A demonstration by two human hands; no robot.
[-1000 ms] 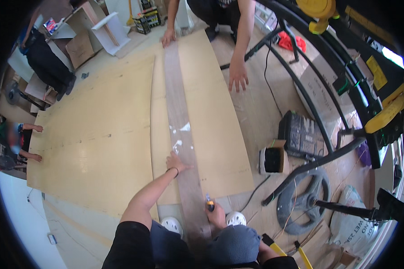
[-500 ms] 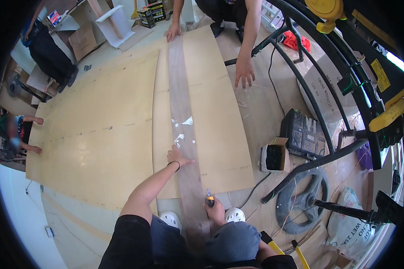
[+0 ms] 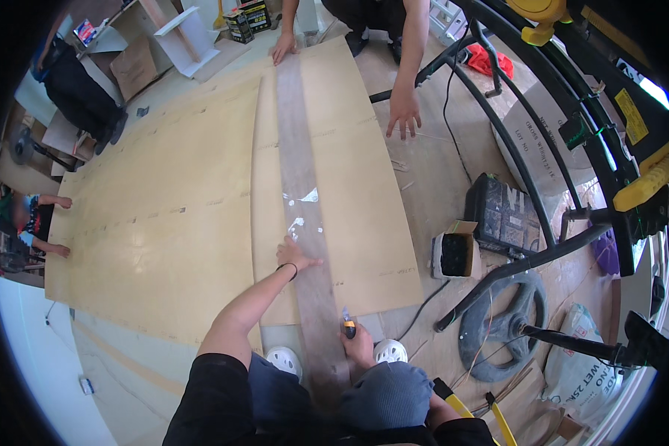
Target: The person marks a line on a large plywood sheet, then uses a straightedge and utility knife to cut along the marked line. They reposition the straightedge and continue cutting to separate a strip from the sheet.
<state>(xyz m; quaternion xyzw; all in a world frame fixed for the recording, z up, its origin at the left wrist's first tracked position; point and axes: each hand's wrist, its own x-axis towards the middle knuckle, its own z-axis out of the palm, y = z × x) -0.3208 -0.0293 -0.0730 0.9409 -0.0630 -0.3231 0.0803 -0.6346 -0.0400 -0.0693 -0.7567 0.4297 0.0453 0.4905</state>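
Observation:
A long grey-brown wooden plank [image 3: 296, 149] lies lengthwise over a pale yellow sheet [image 3: 368, 245], its near end between my knees. My left hand [image 3: 298, 255] lies on the plank with its fingers spread, just nearer than some torn white scraps [image 3: 297, 223] stuck to it. Close to the plank's right edge, my right hand [image 3: 359, 346] grips a utility knife [image 3: 349, 325] with a yellow-and-black handle. The knife points away from me, its tip near the sheet's near edge. At the far end, another person's hand [image 3: 284, 47] rests on the plank.
A second yellow sheet [image 3: 156, 215] lies to the left, and a person's hands [image 3: 61, 250] touch its left edge. A co-worker's other hand [image 3: 404, 111] hangs right of the sheets. A black metal frame [image 3: 490, 286], a dark case [image 3: 503, 215] and an open box [image 3: 455, 255] stand right.
The view has shifted slightly. The knife and my right hand are a little farther forward along the plank's edge; my left hand stays on the plank.

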